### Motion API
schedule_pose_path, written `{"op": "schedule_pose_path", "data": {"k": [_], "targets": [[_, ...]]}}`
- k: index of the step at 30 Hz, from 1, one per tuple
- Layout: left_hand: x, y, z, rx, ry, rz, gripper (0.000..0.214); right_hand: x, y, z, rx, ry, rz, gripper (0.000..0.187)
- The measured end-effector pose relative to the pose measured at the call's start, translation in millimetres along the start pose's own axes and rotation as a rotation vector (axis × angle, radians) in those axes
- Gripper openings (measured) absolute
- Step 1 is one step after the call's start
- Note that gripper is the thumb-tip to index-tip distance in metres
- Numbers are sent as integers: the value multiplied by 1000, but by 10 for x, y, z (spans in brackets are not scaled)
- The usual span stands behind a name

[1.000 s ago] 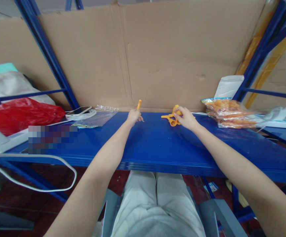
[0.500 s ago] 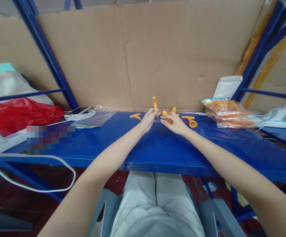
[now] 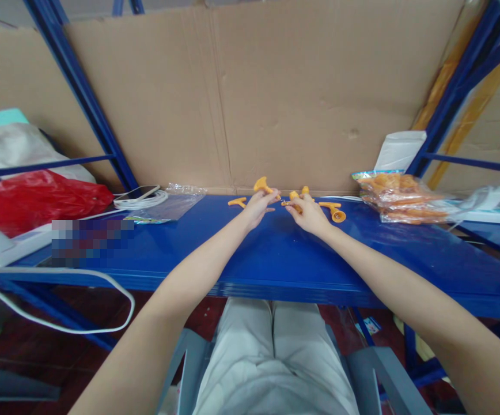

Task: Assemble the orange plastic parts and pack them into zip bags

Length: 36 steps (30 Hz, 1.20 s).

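My left hand (image 3: 257, 208) is closed on an orange plastic piece (image 3: 262, 184) with a flared end, tilted up to the left above the blue shelf top (image 3: 258, 259). Close beside it, my right hand (image 3: 307, 212) pinches an orange plastic part with a small shiny tip (image 3: 285, 203); the fingers hide most of it. Behind the right hand another orange piece (image 3: 305, 190) pokes up. Left of my hands lies an orange T-shaped handle (image 3: 237, 202). To the right rests an orange piece with a round funnel end (image 3: 338, 215).
Clear bags of orange parts (image 3: 399, 196) are stacked at the right. On the left are a flat clear bag (image 3: 181, 204), a coiled white cable (image 3: 144, 200) and a red plastic bag (image 3: 42, 199). A cardboard sheet (image 3: 276, 98) stands along the back.
The orange piece in my left hand has turned from upright to tilted left, its flared end now showing. My right hand has shifted slightly right, away from the left.
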State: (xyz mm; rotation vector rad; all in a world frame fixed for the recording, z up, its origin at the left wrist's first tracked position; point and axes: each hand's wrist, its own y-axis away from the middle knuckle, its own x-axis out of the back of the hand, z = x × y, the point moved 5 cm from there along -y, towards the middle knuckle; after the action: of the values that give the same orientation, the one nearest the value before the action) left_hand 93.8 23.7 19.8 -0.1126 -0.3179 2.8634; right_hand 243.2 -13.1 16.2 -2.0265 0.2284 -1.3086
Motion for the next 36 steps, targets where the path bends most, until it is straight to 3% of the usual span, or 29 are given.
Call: {"op": "schedule_pose_path", "data": {"k": [6,8,11,14,17,22,26,29,31,32,34,36], "targets": [[137,-73,-25,-56,-122,55,26,92,-15,7,-39,126,-21,26],[176,-96,-11,-122,-302,44,29,128,-16,8,-32,152,-10,28],[261,-134,-6,-221,-751,-20,35,198,-19,27,-40,234,-3,32],[444,-196,-120,-111,-1278,-77,46,259,-19,72,-106,324,-16,35],[669,-246,-242,100,-1455,-96,43,280,-18,89,-129,351,-22,36],[850,-256,-259,122,-1443,-58,48,256,-15,82,-138,354,-24,36],[936,-231,-190,91,-1331,105,51,247,-17,68,-113,341,-17,37],[922,-244,-89,24,-1106,224,46,248,-18,69,-88,340,-12,38],[854,-253,-19,-15,-856,242,35,250,-16,68,-76,347,-9,38],[802,-250,5,-19,-706,224,30,251,-15,64,-69,351,-8,39],[630,-221,4,34,-426,56,28,251,-12,43,-52,363,-15,39],[464,-147,-11,103,-295,-94,25,246,-7,15,-37,382,-45,39]]}}
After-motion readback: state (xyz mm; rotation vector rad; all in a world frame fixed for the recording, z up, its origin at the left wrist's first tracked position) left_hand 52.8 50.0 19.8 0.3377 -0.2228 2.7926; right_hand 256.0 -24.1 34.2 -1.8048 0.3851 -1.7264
